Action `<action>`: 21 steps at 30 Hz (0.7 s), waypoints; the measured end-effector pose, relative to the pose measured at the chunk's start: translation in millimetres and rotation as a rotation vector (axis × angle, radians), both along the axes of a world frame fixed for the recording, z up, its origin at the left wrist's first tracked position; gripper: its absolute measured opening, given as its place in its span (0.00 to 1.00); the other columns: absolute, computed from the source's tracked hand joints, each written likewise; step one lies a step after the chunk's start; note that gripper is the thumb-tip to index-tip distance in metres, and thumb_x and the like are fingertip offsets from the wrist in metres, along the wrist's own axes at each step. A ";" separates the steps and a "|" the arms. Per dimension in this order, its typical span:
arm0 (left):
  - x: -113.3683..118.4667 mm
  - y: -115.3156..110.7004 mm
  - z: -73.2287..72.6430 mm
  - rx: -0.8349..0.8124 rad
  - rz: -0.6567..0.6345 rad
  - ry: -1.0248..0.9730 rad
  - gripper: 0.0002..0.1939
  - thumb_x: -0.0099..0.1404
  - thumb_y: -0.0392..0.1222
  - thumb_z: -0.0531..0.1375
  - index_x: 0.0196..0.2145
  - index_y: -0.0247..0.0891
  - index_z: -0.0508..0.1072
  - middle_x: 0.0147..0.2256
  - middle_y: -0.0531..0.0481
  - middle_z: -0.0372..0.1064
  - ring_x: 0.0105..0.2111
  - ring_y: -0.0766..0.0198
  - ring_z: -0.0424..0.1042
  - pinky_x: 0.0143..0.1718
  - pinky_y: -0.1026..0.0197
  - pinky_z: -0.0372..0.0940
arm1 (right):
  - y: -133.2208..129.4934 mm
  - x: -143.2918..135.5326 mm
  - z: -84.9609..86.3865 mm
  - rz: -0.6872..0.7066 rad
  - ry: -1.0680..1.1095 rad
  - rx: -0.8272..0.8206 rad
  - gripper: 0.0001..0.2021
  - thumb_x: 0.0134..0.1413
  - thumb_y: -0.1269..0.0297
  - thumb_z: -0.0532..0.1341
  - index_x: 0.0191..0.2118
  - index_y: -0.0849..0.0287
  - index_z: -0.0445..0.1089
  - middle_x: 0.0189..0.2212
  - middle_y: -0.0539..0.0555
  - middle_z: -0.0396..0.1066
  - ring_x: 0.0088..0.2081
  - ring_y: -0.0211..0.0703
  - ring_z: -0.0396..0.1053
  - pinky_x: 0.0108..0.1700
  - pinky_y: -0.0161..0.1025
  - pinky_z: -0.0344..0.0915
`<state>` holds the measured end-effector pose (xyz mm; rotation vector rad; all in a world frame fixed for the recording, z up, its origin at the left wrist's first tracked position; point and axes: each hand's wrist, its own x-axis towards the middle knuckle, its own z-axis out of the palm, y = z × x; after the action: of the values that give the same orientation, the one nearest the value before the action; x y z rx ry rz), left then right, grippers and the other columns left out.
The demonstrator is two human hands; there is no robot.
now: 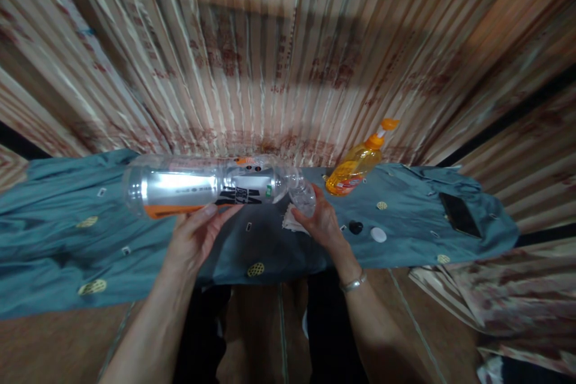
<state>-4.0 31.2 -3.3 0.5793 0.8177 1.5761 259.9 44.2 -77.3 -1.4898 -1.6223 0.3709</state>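
Note:
A large clear plastic bottle (pixel 184 188) with a silver, orange and black label is held on its side above the cloth-covered table. My left hand (pixel 198 234) grips it from below, near its middle. At the bottle's neck end, my right hand (pixel 324 220) is closed on a small clear plastic cup (pixel 303 197). Neck and cup meet or overlap; the exact contact is too blurred to make out. Beneath my right hand lies a crumpled white cloth or tissue (pixel 292 221), partly hidden.
A pump bottle (pixel 355 168) of orange liquid stands behind my right hand. Right of that hand lie a black cap (pixel 355 227) and a white round lid (pixel 378 234). A dark phone (pixel 459 215) rests near the right end of the teal tablecloth (pixel 414 252). Pleated curtains (pixel 270 60) hang behind.

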 end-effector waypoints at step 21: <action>-1.1 1.5 -4.7 0.023 0.013 -0.017 0.24 0.38 0.35 0.81 0.35 0.44 0.80 0.27 0.58 0.79 0.35 0.53 0.82 0.52 0.29 0.77 | -1.3 0.8 -2.1 -0.003 0.005 -0.023 0.35 0.54 0.58 0.69 0.66 0.58 0.63 0.58 0.68 0.77 0.58 0.64 0.78 0.61 0.65 0.75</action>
<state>-5.0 32.7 -8.0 0.5779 0.7931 1.6017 260.8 42.9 -79.4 -1.5073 -1.6170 0.3924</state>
